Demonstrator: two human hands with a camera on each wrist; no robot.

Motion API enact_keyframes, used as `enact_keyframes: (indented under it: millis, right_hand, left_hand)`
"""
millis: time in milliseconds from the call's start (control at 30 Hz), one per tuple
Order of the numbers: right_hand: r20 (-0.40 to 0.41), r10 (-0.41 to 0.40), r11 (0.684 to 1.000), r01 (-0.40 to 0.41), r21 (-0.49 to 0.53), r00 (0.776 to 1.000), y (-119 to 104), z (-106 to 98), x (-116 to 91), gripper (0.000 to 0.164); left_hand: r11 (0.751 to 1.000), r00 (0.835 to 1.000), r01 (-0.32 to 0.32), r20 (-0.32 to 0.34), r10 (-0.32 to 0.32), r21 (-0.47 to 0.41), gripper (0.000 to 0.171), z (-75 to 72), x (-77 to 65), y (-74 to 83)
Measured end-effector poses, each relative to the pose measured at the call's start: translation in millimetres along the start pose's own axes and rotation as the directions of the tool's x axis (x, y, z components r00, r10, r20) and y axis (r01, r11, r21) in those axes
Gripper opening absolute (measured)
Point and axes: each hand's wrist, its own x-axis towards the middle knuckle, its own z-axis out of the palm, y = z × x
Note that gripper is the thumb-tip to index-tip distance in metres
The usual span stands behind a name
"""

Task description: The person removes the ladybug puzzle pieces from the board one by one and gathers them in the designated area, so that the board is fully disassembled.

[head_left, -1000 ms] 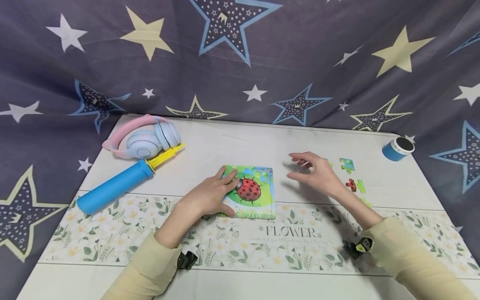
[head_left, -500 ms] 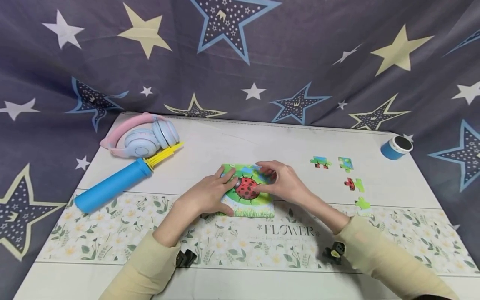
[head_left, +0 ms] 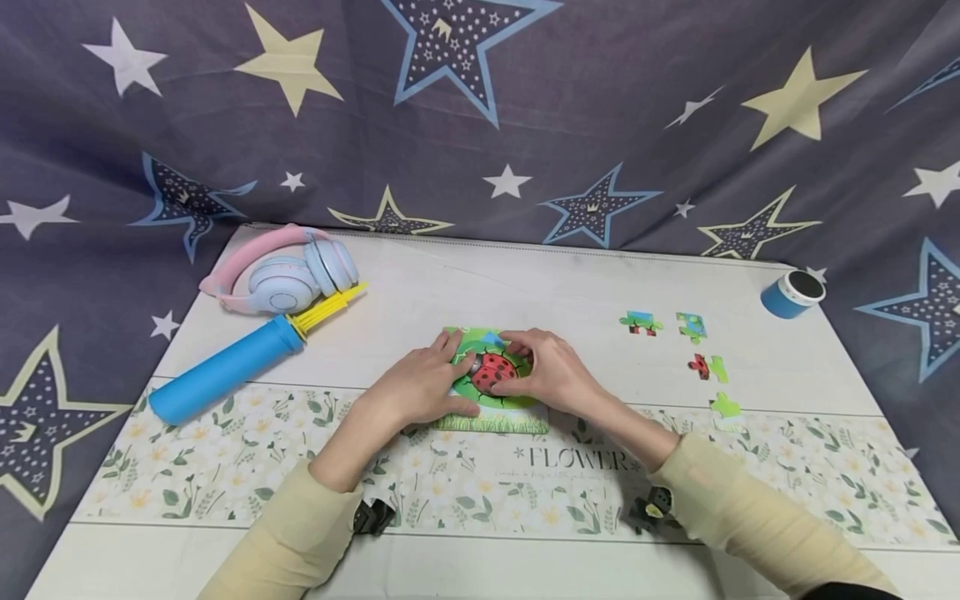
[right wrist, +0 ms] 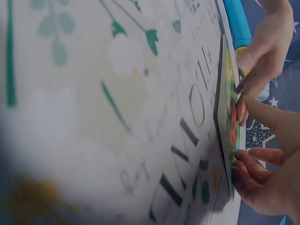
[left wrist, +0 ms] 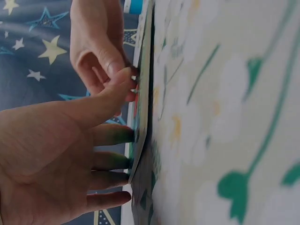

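Note:
A flat ladybug jigsaw puzzle (head_left: 491, 421), square with a green grass border, lies mid-table. My left hand (head_left: 420, 383) rests on its left side, fingers spread and fairly straight, thumb near the front edge. From the right, my right hand (head_left: 558, 375) reaches over the picture with its fingers bent and its thumb by the red ladybug. In the right wrist view, the right fingertips (right wrist: 240, 166) touch the puzzle's surface, while the thumb stands well apart from them. My right palm and fingers hide the puzzle's right side.
Loose puzzle pieces lie to the right, among them a blue-and-green piece (head_left: 692, 327), a red piece (head_left: 699, 367) and a green piece (head_left: 725, 405). A blue pump (head_left: 225, 371) and headphones (head_left: 281, 279) occupy the left. A blue round speaker (head_left: 792, 294) stands at the right edge.
My right hand has moved left from above the table onto the puzzle, baring the loose pieces behind it. My left hand stays on the puzzle, its thumb slightly farther in.

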Motion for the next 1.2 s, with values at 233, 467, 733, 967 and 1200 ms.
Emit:
enact_keyframes:
  millis: [233,467,733,967,1200]
  right_hand:
    - [-0.017,-0.007,0.999,0.006,-0.052,1.0,-3,4,0,0.08]
    - [-0.031,-0.005,0.996,0.003,-0.084,1.0,-7,8,-2,0.075]
    - [-0.022,-0.016,0.996,0.014,-0.086,1.0,-9,11,-2,0.066]
    - [-0.013,-0.016,0.995,0.014,-0.1,1.0,-11,11,-1,0.067]
    - [0.003,-0.002,0.995,0.002,-0.101,1.0,-12,11,-1,0.067]
  left_hand:
    - [0.995,0.996,0.035,-0.089,-0.027,0.09,0.08,2.2,5.0,9.7]
    - [0.991,0.992,0.048,-0.118,-0.033,0.127,0.08,3.6,5.5,14.2]
    - [0.991,0.992,0.058,-0.121,-0.044,0.121,0.079,3.5,5.1,14.9]
    - [0.99,0.99,0.067,-0.13,-0.051,0.123,0.079,2.7,5.6,15.8]
    - [0.991,0.989,0.073,-0.133,-0.057,0.116,0.078,2.7,6.6,17.2]
